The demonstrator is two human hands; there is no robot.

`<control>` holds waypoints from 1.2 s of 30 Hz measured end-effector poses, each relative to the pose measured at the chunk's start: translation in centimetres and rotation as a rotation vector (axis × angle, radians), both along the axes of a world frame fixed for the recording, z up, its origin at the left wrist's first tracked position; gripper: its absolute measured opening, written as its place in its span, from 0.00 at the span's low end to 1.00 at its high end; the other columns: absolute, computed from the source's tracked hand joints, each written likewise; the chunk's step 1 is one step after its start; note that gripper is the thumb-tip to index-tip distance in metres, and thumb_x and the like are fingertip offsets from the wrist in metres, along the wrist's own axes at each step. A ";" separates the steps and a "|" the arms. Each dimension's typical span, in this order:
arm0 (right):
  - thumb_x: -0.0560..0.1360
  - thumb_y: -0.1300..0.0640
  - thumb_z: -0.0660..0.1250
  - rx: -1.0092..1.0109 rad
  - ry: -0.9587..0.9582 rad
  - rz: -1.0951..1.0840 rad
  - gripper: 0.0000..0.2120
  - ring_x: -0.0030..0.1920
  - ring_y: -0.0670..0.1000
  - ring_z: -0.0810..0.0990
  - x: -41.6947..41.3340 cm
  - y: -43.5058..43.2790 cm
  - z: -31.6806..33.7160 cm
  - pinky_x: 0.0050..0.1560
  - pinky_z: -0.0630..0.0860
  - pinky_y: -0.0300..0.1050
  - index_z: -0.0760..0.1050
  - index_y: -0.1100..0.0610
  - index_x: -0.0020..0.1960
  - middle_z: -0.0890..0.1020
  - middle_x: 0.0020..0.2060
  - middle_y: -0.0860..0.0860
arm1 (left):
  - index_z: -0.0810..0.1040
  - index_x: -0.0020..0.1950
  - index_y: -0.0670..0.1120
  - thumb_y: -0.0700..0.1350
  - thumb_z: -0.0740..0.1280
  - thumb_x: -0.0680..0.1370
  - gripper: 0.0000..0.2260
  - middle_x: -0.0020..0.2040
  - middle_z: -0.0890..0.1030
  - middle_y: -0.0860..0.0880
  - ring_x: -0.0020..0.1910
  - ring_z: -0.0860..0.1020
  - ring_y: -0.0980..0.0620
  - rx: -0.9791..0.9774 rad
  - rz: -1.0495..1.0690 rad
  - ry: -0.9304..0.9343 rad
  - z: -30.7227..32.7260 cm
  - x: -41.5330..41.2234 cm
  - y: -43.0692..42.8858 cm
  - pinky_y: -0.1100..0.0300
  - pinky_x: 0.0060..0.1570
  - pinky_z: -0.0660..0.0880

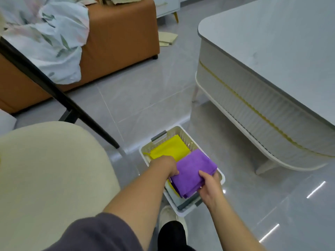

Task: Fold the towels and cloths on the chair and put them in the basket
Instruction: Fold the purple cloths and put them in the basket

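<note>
Basket (190,142): one. Folded cloths in plain view: two, namely one yellow cloth (170,148) and one purple cloth (194,171). There are paler layers beneath, count unclear.

Hands: two, left hand (165,164) and right hand (210,187).

Chair (50,169), sofa (119,37), table (272,42), shoe (167,213): one each.

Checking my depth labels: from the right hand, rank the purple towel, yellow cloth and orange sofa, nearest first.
1. purple towel, gripped by the right hand.
2. yellow cloth, at the far end of the basket.
3. orange sofa, far upper left.
</note>
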State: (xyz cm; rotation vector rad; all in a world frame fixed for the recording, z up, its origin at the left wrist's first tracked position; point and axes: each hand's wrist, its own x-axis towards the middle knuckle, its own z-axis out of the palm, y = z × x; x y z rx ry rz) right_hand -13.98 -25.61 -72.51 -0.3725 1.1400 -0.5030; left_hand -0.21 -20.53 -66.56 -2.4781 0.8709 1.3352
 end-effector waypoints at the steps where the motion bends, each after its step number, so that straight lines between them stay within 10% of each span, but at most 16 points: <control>1: 0.76 0.72 0.59 0.005 0.044 -0.004 0.21 0.42 0.52 0.78 0.3 0.0 -0.9 0.30 0.79 0.41 0.68 0.55 0.64 0.79 0.47 0.53 | 0.76 0.57 0.40 0.50 0.64 0.79 0.14 0.59 0.78 0.43 0.56 0.79 0.42 0.032 -0.033 -0.031 -1.0 0.0 -0.4 0.49 0.57 0.76; 10: 0.73 0.74 0.60 0.025 0.245 -0.001 0.26 0.55 0.59 0.77 2.4 -0.7 -8.1 0.61 0.73 0.59 0.66 0.54 0.66 0.77 0.56 0.56 | 0.71 0.68 0.43 0.43 0.59 0.80 0.17 0.68 0.71 0.44 0.65 0.72 0.43 0.186 -0.213 -0.136 -7.8 0.1 -2.0 0.49 0.60 0.71; 20: 0.72 0.67 0.61 -0.184 0.579 0.141 0.23 0.58 0.60 0.76 3.2 -1.0 -8.6 0.61 0.73 0.53 0.64 0.64 0.66 0.76 0.59 0.62 | 0.67 0.66 0.44 0.38 0.62 0.79 0.15 0.62 0.76 0.46 0.60 0.76 0.47 0.029 -0.304 -0.390 -10.2 -1.4 -2.0 0.56 0.51 0.74; 30: 0.73 0.72 0.58 -1.274 0.649 1.240 0.28 0.74 0.57 0.60 0.6 -2.6 -5.0 0.72 0.56 0.44 0.62 0.64 0.73 0.61 0.74 0.60 | 0.69 0.65 0.43 0.52 0.65 0.78 0.19 0.62 0.74 0.44 0.61 0.75 0.45 -0.105 -0.316 -0.280 -8.9 -1.9 -0.1 0.53 0.54 0.73; 36: 0.75 0.63 0.59 -1.406 0.751 1.645 0.16 0.63 0.56 0.67 2.9 -5.5 -6.9 0.49 0.67 0.46 0.67 0.60 0.63 0.67 0.62 0.56 | 0.64 0.68 0.42 0.57 0.66 0.76 0.28 0.65 0.71 0.43 0.64 0.73 0.44 0.015 -0.362 -0.169 -10.6 -3.3 -0.5 0.49 0.57 0.71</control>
